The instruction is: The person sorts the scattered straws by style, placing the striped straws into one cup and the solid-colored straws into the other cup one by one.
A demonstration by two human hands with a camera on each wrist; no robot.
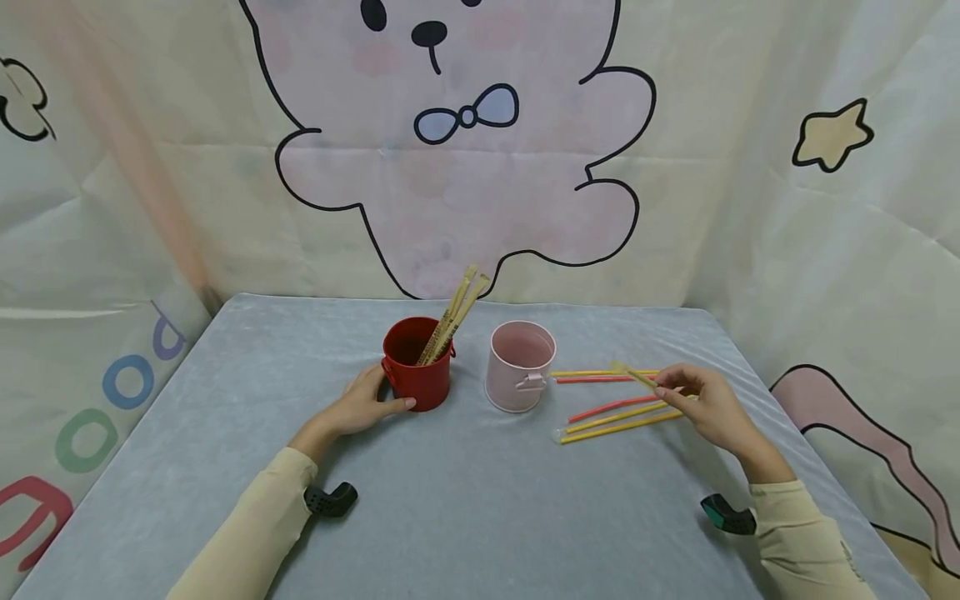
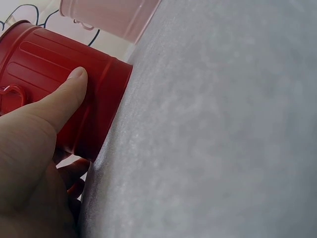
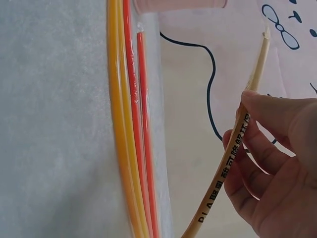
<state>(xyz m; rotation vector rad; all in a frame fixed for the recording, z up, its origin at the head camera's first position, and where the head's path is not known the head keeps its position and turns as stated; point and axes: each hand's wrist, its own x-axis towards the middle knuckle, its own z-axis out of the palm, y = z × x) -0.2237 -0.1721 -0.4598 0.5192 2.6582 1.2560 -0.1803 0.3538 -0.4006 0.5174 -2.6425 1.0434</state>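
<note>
My left hand (image 1: 363, 406) holds the side of a small red metal bucket (image 1: 422, 385), its thumb laid along the wall near the base. Several beige paper-wrapped straws (image 1: 453, 321) lean inside that bucket, tops sticking out over the rim. At the right, my right hand (image 1: 708, 408) pinches a paper-wrapped straw (image 3: 218, 186) with black printing between thumb and fingers. In the head view this straw is over yellow straws (image 1: 622, 424) and a red straw (image 1: 611, 409) in clear wrap on the table.
A pink bucket (image 1: 517, 367) stands just right of the red one. Behind the nearer straws lie another yellow straw (image 1: 592, 373) and red straw (image 1: 592, 380). Blue-grey cloth (image 1: 480, 517) covers the table, and a printed curtain (image 1: 225, 167) rises behind it.
</note>
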